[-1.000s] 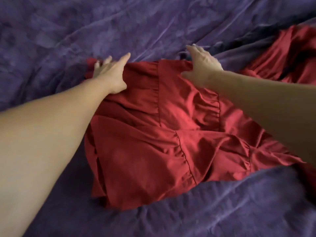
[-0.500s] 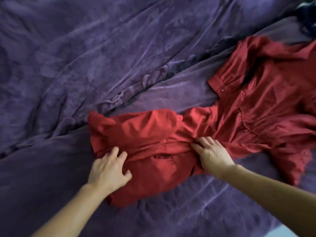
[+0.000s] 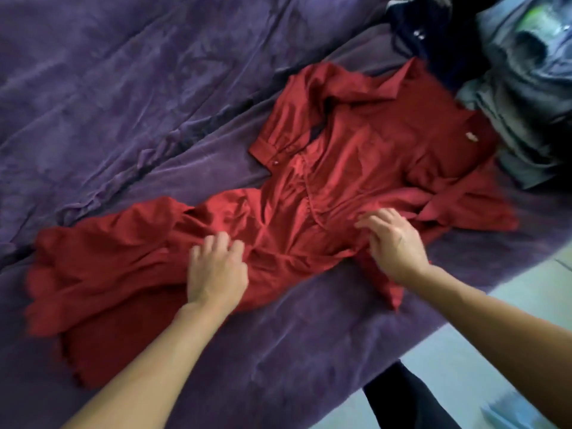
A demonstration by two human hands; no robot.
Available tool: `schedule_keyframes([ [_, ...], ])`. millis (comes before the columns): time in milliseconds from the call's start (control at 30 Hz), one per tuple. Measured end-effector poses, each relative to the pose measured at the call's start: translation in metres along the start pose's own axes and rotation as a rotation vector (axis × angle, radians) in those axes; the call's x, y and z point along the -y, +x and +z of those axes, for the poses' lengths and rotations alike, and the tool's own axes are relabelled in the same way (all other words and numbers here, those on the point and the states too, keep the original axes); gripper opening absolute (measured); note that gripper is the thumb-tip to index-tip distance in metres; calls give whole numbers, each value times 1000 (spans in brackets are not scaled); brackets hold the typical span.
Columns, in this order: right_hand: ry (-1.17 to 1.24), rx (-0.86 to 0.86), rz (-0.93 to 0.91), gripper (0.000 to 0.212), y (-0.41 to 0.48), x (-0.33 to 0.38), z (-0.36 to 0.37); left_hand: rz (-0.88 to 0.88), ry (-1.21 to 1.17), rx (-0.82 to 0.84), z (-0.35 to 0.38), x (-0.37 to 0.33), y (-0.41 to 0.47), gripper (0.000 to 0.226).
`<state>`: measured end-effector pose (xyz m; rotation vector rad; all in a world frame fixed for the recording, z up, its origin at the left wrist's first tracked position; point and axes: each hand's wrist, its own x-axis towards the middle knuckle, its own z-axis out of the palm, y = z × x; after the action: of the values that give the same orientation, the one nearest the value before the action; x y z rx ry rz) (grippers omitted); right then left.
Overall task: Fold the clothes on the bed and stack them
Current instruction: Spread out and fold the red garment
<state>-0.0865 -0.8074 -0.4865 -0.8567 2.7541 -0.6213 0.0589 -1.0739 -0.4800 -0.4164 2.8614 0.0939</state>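
Note:
A red dress (image 3: 346, 168) lies stretched across the purple bed cover (image 3: 130, 97), collar toward the upper right and skirt hem toward the lower left. Its cuffed sleeve (image 3: 278, 144) lies bent over the bodice. My left hand (image 3: 216, 270) rests on the skirt just below the waist, fingers bent and apart, fingertips on the cloth. My right hand (image 3: 393, 243) sits at the waist on the near side, fingers spread over a wrinkled fold. Neither hand has cloth closed inside it.
A heap of grey and pale blue clothes (image 3: 523, 97) lies at the upper right, touching the dress shoulder. A dark garment (image 3: 421, 35) sits behind it. The bed edge runs diagonally at lower right, with pale floor (image 3: 458, 360) and my dark-clothed leg (image 3: 399, 400) beyond.
The skirt, bunched up before, now lies stretched out to the left. Both hands have shifted from the bunched skirt to the waist. The view has pulled back and the whole dress shows.

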Motion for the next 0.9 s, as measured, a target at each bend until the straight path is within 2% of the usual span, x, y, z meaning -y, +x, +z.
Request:
schedule_keyframes([
  [67, -60, -73, 43, 26, -1, -46, -31, 133, -174, 16, -1, -73, 5, 13],
  [133, -134, -124, 83, 31, -2, -95, -55, 213, -247, 134, 10, -149, 4, 31],
  [233, -192, -57, 338, 71, 11, -164, -77, 195, -267, 356, 39, -239, 1, 78],
  [267, -135, -30, 488, 83, 17, -185, -80, 160, -258, 407, 48, -258, 2, 83],
  [300, -47, -12, 629, 91, 25, -202, -80, 125, -247, 423, 55, -272, 6, 79],
  [333, 38, 5, 726, 90, 31, -218, -78, 100, -231, 401, 60, -280, 10, 67],
  [367, 103, 35, 773, 78, 34, -230, -75, 93, -217, 359, 62, -283, 13, 51],
  [433, 183, 62, 806, 35, 35, -244, -72, 127, -304, 275, 59, -279, 20, 27],
  [467, 251, 19, 829, 24, 31, -249, -72, 157, -428, 238, 53, -274, 20, 21],
  [533, 439, -148, 907, 25, 22, -255, -78, 125, -706, 171, 32, -260, 17, 15],
  [600, 570, -280, 952, 23, 21, -255, -94, -96, -891, 3, 7, -238, 21, 13],
  [667, 612, -310, 943, 17, 32, -244, -107, -349, -969, -200, -11, -209, 38, 13],
  [767, 794, -339, 944, 14, 75, -214, -123, -852, -1058, -377, -22, -157, 91, 17],
  [833, 1103, -329, 954, 19, 111, -191, -138, -1194, -1195, -414, -20, -123, 119, 31],
  [900, 1466, -283, 903, 23, 137, -174, -148, -1439, -1257, -442, -16, -100, 129, 38],
])
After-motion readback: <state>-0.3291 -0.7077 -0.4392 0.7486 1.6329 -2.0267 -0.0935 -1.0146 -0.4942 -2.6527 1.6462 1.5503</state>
